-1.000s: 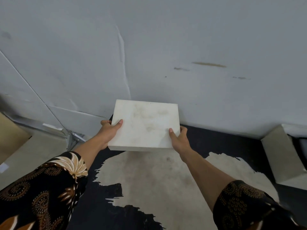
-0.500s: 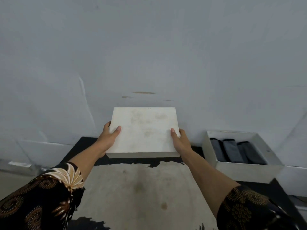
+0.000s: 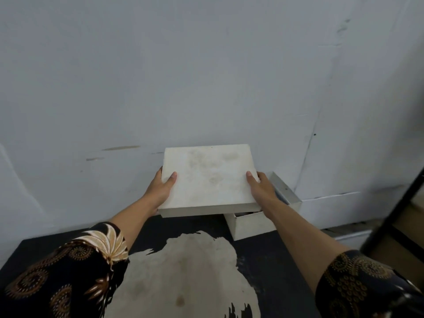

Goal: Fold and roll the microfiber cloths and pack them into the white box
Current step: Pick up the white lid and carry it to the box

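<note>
Since half a second ago the lid (image 3: 207,177) has travelled to the right. The white box (image 3: 250,223), which then stood well off to the right of the hands with its rolled cloths showing, now sits partly under the lid. Only its near corner wall shows below the right wrist, and a strip of its far rim shows just beyond the right hand (image 3: 261,191). The cloths are covered from this view, so I cannot tell how they lie.

Both hands hold the lid clear of the box. The left hand (image 3: 161,191) clasps the left edge with the thumb laid flat on top and the fingers tucked under, out of sight. The right hand does the same on the right edge. The lid sits close to level between them, its near edge tipped a little down, and it is not yet lined up with the box, which is skewed beneath it.

The lid looks like thin, stiff card: light, rigid enough to carry by two opposite edges, but with shallow walls that would likely buckle under a hard squeeze. A light grip at mid-edge, as now, seems right. The box probably slides easily on the black table (image 3: 263,260), so pressing the lid down off-centre could push it toward the wall (image 3: 206,88).
</note>
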Available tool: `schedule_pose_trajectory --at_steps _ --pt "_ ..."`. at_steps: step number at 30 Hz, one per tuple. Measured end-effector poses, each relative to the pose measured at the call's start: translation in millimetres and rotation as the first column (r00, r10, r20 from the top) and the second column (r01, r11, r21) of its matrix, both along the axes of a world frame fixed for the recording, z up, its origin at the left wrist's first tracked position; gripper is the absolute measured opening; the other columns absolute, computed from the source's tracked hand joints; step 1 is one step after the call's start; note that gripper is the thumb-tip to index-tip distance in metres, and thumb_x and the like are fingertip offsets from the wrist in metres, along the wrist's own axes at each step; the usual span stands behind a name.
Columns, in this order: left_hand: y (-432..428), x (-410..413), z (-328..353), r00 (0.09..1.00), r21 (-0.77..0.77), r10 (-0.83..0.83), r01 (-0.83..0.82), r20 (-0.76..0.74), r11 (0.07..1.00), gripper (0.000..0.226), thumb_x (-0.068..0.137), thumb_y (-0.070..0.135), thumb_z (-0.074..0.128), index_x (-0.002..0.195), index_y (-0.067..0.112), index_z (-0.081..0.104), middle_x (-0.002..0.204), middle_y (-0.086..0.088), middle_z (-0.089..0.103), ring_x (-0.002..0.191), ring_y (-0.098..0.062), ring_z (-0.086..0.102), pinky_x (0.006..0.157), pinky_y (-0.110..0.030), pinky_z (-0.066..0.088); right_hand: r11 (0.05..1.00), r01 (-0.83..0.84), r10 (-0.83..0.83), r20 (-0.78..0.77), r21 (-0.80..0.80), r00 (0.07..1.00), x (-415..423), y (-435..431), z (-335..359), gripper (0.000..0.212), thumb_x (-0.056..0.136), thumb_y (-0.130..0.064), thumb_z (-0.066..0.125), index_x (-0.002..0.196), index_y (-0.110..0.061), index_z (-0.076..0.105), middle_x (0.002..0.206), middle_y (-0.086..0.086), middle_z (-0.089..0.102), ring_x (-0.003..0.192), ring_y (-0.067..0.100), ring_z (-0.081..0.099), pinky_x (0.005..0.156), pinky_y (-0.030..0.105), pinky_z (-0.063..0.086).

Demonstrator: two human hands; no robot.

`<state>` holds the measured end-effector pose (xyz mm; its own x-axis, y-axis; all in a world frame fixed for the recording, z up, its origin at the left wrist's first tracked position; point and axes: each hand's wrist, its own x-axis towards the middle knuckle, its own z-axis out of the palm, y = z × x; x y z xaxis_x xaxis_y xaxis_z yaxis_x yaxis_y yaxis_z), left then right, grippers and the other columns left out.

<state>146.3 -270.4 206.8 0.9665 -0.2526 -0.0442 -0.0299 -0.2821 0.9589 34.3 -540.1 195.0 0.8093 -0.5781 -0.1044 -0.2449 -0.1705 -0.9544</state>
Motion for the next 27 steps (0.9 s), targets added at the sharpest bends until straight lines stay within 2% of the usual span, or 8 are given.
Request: schedule_pose_trajectory --at_steps 3,7,11,14,22,27 --pt "-29 2 -8 0.998 -0.010 -0.055 0.055 0.008 0.998 0.057 0.098 0.049 0.048 0.149 0.029 0.031 0.133 0.003 0.055 0.115 -0.020 0.057 0.101 -0.042 0.046 0.998 0.063 -0.063 0.017 -0.009 0.998 -13 -22 -5 0.055 0.098 -0.056 0.042 0.142 -0.023 0.042 0.131 -0.002 0.054 0.115 0.022 0.052 0.095 0.038 0.043" --pt "-65 9 -22 0.989 -0.050 -0.121 0.118 -0.081 0.992 0.057 0.097 0.046 0.054 0.146 0.030 0.032 0.130 0.003 0.057 0.112 -0.021 0.059 0.099 -0.046 0.049 0.992 0.125 -0.125 0.015 -0.018 0.992 -24 -51 -13 0.048 0.100 -0.049 0.045 0.139 -0.020 0.046 0.116 -0.005 0.054 0.107 0.020 0.052 0.090 0.034 0.042" --pt "-106 21 -44 0.977 -0.089 -0.155 0.144 -0.145 0.986 0.061 0.095 0.043 0.059 0.147 0.029 0.032 0.132 0.002 0.057 0.112 -0.021 0.060 0.099 -0.047 0.050 0.988 0.144 -0.146 -0.037 -0.055 0.989 -15 -97 -23 0.051 0.097 -0.051 0.048 0.137 -0.020 0.048 0.120 -0.003 0.057 0.107 0.022 0.055 0.094 0.040 0.047" --pt "-143 26 -61 0.972 -0.105 -0.133 0.115 -0.192 0.988 0.061 0.096 0.040 0.059 0.149 0.028 0.032 0.133 0.002 0.056 0.113 -0.021 0.060 0.099 -0.044 0.050 0.991 0.119 -0.123 -0.069 -0.055 0.990 1 -137 -34 0.050 0.095 -0.050 0.052 0.134 -0.019 0.050 0.114 -0.004 0.057 0.105 0.022 0.057 0.095 0.041 0.048" --pt "-233 48 -99 0.937 -0.113 -0.020 -0.020 -0.348 0.993 0.060 0.096 0.033 0.061 0.147 0.022 0.032 0.135 -0.002 0.055 0.113 -0.023 0.060 0.095 -0.041 0.052 0.998 -0.009 -0.003 -0.190 -0.063 0.982 53 -238 -66 0.054 0.088 -0.052 0.063 0.129 -0.018 0.052 0.116 -0.002 0.060 0.105 0.022 0.059 0.094 0.042 0.051" --pt "-259 54 -121 0.908 -0.061 0.071 -0.106 -0.413 0.993 0.065 0.095 0.032 0.062 0.149 0.024 0.028 0.136 -0.002 0.054 0.115 -0.025 0.059 0.099 -0.049 0.050 0.997 -0.079 0.074 -0.253 -0.008 0.965 75 -269 -99 0.055 0.085 -0.053 0.066 0.126 -0.018 0.055 0.116 -0.002 0.063 0.103 0.021 0.061 0.092 0.042 0.052"
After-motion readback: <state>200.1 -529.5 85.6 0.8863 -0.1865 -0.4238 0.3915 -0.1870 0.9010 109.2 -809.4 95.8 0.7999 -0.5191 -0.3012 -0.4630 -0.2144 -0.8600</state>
